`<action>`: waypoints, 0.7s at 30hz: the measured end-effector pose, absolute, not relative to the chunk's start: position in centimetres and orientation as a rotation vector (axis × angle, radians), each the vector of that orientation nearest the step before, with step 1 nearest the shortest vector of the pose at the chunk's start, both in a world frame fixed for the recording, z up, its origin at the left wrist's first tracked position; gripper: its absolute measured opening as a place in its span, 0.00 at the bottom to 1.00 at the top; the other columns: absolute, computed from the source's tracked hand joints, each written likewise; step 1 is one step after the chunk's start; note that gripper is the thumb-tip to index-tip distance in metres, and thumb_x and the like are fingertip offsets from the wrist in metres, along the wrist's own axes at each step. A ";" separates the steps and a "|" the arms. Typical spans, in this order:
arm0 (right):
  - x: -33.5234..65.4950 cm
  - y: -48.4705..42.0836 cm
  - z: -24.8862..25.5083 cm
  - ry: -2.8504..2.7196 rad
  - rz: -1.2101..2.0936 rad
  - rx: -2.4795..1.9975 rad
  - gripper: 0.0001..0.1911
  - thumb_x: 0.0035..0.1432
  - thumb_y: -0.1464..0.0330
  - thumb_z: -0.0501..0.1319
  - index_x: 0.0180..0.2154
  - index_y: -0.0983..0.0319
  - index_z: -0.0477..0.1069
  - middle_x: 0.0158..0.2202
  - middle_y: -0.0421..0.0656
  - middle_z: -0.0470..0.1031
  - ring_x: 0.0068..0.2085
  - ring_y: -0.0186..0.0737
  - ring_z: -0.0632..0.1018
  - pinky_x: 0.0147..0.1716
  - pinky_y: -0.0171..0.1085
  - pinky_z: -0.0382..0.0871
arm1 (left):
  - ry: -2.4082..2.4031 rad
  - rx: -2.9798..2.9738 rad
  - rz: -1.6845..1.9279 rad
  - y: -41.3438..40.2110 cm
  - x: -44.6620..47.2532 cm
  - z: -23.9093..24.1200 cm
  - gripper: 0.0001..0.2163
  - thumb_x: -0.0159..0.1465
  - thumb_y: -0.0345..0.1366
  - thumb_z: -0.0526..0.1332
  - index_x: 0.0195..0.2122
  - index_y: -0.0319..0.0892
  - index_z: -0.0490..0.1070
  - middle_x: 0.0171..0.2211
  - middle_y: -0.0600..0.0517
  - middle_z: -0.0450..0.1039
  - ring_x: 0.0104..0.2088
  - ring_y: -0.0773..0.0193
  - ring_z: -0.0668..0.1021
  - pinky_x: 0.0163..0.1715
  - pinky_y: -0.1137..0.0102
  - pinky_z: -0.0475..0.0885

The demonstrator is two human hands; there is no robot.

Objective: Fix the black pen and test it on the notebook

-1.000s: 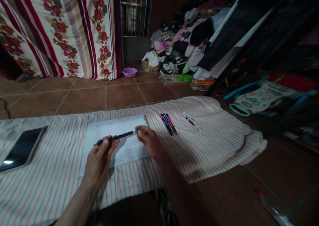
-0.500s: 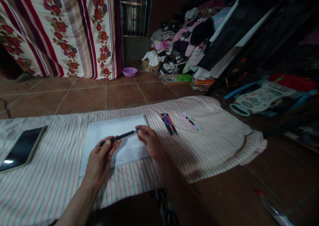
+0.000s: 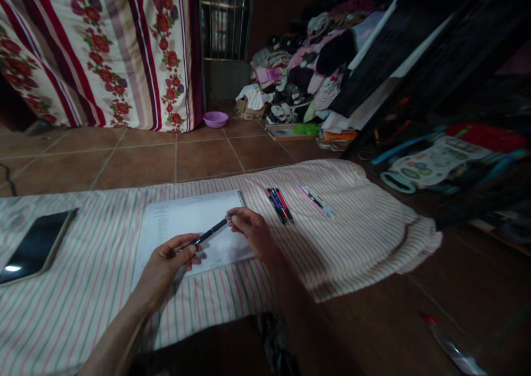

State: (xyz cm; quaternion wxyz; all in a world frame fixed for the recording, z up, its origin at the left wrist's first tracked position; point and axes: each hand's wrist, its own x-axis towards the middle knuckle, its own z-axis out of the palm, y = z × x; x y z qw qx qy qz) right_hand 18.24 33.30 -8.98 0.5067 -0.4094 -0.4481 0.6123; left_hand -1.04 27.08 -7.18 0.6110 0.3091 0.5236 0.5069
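A black pen (image 3: 212, 231) slants up to the right above an open spiral notebook (image 3: 186, 207). My left hand (image 3: 168, 261) is closed round its lower part, thumb on top. At the pen's upper end, my right hand (image 3: 252, 231) pinches with thumb and forefinger; a small shiny bit shows at those fingertips, too small to make out. Printed or written lines run faintly over the notebook's page. Right of the notebook lies a group of pens (image 3: 280, 205), dark, purple and red. Farther right are several slim pale pens (image 3: 316, 201).
A striped cloth (image 3: 352, 226) covers the low surface. A smartphone (image 3: 35, 246) lies at its left. On the tiled floor are a purple basin (image 3: 215, 120), a heap of clothes (image 3: 311, 61), a toy panel (image 3: 440, 163) and a clear bottle (image 3: 454, 348). A floral curtain (image 3: 141, 55) hangs behind.
My left hand has moved right and slightly down, turning the pen to a steeper slant. The pen's upper end now meets my right fingertips, where a small gap showed before.
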 end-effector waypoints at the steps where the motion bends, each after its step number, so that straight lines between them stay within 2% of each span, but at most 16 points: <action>1: 18.3 33.3 -9.0 -1.117 1.458 -0.984 0.11 0.45 0.62 0.66 0.32 0.60 0.75 0.31 0.41 0.75 0.31 0.34 0.72 0.32 0.36 0.65 | 1.222 0.749 1.144 27.0 -1.1 -7.2 0.16 0.42 0.33 0.73 0.34 0.36 0.78 0.26 0.44 0.78 0.20 0.68 0.74 0.20 0.76 0.67; 10: 18.5 33.4 -9.1 -1.330 1.373 -1.023 0.08 0.48 0.66 0.62 0.32 0.60 0.75 0.23 0.37 0.71 0.26 0.32 0.70 0.28 0.35 0.63 | 1.327 0.919 1.054 26.8 -1.3 -8.8 0.15 0.45 0.36 0.71 0.35 0.40 0.79 0.20 0.52 0.73 0.18 0.71 0.70 0.17 0.78 0.64; 14: 18.4 33.3 -9.2 -1.379 1.362 -1.048 0.08 0.49 0.65 0.61 0.32 0.61 0.75 0.23 0.37 0.71 0.26 0.32 0.71 0.28 0.35 0.64 | 1.360 1.162 1.190 26.9 -1.4 -9.0 0.11 0.44 0.33 0.71 0.31 0.43 0.80 0.27 0.48 0.76 0.27 0.65 0.75 0.26 0.76 0.69; 16: 18.3 33.3 -9.3 -1.407 1.368 -1.068 0.08 0.49 0.65 0.61 0.32 0.61 0.74 0.24 0.38 0.72 0.26 0.33 0.72 0.28 0.35 0.65 | 1.381 1.363 1.207 26.9 -1.5 -9.0 0.10 0.47 0.33 0.70 0.32 0.45 0.80 0.28 0.48 0.76 0.30 0.62 0.75 0.30 0.74 0.70; 21: 17.9 33.2 -9.8 -1.469 1.375 -1.098 0.10 0.49 0.63 0.60 0.31 0.62 0.72 0.21 0.37 0.71 0.24 0.32 0.72 0.26 0.33 0.66 | 1.421 1.793 1.105 26.8 -1.8 -9.2 0.11 0.59 0.38 0.59 0.40 0.44 0.77 0.28 0.50 0.73 0.30 0.61 0.75 0.30 0.68 0.70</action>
